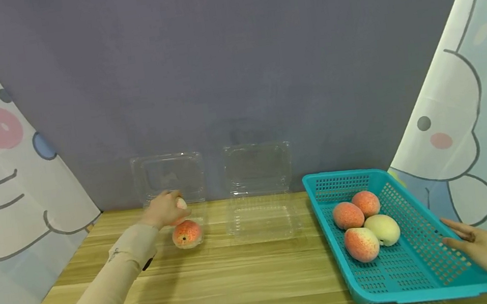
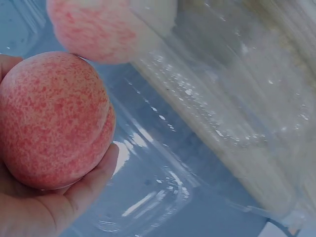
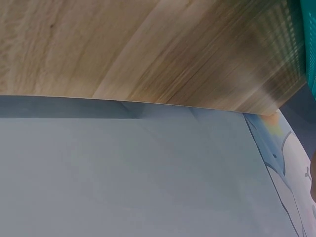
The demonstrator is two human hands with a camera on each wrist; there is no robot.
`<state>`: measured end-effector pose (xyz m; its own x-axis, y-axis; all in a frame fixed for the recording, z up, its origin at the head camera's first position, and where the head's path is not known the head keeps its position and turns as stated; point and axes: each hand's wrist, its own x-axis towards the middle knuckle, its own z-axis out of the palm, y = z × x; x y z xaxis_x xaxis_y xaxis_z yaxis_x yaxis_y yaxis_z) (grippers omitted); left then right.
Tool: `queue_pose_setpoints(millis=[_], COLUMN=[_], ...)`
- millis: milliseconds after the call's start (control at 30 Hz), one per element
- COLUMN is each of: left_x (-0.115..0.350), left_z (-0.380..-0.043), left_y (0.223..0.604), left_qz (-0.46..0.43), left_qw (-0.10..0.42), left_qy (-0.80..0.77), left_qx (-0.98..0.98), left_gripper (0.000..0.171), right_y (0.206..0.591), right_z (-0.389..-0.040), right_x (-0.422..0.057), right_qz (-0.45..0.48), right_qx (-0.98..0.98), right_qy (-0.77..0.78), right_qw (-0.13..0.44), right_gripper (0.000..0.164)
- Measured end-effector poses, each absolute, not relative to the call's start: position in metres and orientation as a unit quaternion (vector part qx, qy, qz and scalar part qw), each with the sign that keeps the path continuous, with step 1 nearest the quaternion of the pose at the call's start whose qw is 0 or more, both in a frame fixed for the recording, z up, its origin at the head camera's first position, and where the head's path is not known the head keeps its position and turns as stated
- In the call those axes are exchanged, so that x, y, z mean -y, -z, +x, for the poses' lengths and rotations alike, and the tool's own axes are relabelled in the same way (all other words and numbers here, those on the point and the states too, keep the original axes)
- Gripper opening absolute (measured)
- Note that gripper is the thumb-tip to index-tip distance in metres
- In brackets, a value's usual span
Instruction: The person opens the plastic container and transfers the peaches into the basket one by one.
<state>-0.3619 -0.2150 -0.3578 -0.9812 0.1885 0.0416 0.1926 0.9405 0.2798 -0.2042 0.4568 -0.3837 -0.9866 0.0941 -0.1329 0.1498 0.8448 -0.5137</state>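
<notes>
My left hand (image 1: 165, 211) holds a peach (image 2: 54, 121), its fingers and thumb curled round the pink, speckled fruit. It is over the left clear plastic clamshell box (image 1: 168, 175), whose lid stands raised. Another peach (image 1: 187, 234), red and yellow, sits at the front of that box, just below the hand. At the far right, my right hand (image 1: 484, 248) is at the right rim of a turquoise basket (image 1: 428, 294), fingers fairly straight and thumb reaching over the rim. In the right wrist view barely any of that hand shows.
A second clear clamshell box (image 1: 263, 216) stands open to the right of the first. Inside the basket lie several peaches (image 1: 362, 244), red and pale yellow. The wooden table (image 1: 242, 285) ends at a grey cloth backdrop (image 1: 234, 81); printed curtains (image 1: 446, 110) flank it.
</notes>
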Motion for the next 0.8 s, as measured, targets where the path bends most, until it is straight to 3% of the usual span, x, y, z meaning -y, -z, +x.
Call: queue_pose_setpoints(millis=[800], left_x=[0.145], left_z=[-0.328], left_y=[0.34], left_qz=[-0.208], left_qw=[0.052], left_qy=[0.189], left_qx=[0.958], left_gripper=[0.055], right_y=[0.379], right_z=[-0.205], right_x=[-0.457], right_qz=[0.071], right_qx=[-0.954], right_qy=[0.286], right_qw=[0.06], right_gripper=[0.077])
